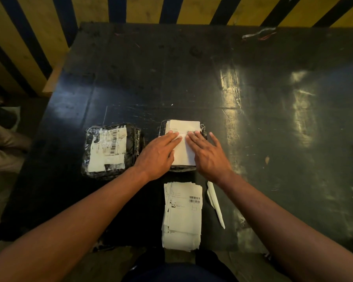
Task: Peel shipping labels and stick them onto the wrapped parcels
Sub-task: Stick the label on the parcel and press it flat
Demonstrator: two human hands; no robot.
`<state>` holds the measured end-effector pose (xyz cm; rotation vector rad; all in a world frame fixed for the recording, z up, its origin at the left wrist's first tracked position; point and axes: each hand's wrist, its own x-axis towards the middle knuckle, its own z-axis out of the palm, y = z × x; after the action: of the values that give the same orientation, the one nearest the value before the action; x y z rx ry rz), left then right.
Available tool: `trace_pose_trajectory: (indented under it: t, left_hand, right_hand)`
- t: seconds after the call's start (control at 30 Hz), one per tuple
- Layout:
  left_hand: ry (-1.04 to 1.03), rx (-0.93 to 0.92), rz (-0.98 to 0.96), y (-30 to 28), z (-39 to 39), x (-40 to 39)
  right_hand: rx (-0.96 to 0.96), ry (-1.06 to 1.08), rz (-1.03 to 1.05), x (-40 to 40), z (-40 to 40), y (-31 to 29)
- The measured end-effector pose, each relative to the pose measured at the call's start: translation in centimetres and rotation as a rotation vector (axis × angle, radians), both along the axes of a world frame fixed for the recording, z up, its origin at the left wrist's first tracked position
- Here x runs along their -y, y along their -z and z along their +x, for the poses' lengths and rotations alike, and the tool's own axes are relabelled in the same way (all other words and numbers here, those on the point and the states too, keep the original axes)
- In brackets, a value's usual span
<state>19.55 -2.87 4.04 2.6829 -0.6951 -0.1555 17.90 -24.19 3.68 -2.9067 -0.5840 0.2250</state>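
We have both hands flat and spread, the left hand (158, 153) and right hand (207, 154) pressing a label (184, 139) onto the wrapped parcel (182, 145) near the table's (253, 119) middle. Its long axis runs toward the far edge. The label stack (182, 214) lies just behind our wrists (near edge), equally reachable; another labelled parcel (110, 149) sits left.

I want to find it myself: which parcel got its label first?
On the black table lie two wrapped parcels side by side. It is the left parcel, away from both hands; its white label is torn and patchy, not smooth.
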Motion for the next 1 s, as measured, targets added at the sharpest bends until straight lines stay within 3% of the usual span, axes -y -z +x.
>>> trace_pose_trajectory:
  t: [0.13,0.33,0.73,0.9,1.0]
  left_hand:
    - [0.007,-0.002,0.014,0.2,-0.2,-0.1]
    - [-0.019,-0.025,-0.009,0.5,-0.4,-0.2]
    - [-0.069,-0.076,-0.069,0.1,-0.6,0.2]
    - [-0.075,-0.100,-0.084,0.3,-0.9,0.2]
    - [-0.079,-0.116,-0.066,0.3,-0.9,0.1]
  right_hand:
    - [-0.093,-0.065,-0.129,-0.4,1.6,-0.3]
    - [-0.145,-0.091,-0.163,-0.7,4.7,-0.4]
    - [-0.218,0.299,-0.072,-0.5,4.0,-0.6]
    - [-0.080,0.009,-0.087,-1.1,1.7,-0.7]
    - [-0.062,0.077,-0.099,-0.9,1.3,-0.6]
